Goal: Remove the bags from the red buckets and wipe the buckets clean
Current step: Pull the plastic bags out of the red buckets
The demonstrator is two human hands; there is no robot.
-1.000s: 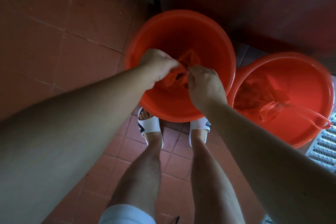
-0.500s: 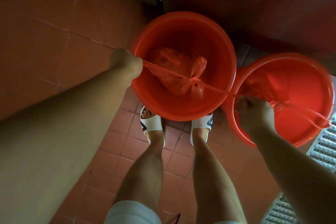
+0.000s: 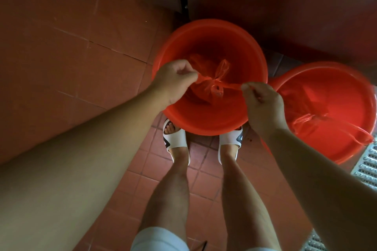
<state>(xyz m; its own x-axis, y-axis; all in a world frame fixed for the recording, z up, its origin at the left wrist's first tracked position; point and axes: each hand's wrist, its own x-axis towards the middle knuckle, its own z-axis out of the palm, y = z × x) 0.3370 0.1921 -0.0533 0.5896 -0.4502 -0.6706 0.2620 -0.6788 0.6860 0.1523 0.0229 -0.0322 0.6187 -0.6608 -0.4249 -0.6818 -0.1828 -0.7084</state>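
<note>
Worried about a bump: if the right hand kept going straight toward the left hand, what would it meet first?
Probably the knot of the tied bag; the right hand pinches a strand leading to it. Depth unclear.

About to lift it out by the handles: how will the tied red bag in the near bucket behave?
The bag is thin film, likely floppy and sagging below its knot. Both handles, pinched by the left hand and right hand, look stretched thin, so they may tear. Its bulging body suggests some weight; the bucket might shift.

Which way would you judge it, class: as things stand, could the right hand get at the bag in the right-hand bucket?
Probably yes, once free. The right hand pinches a handle of the tied bag, but the other bag lies uncovered in the open bucket just beside it.
</note>
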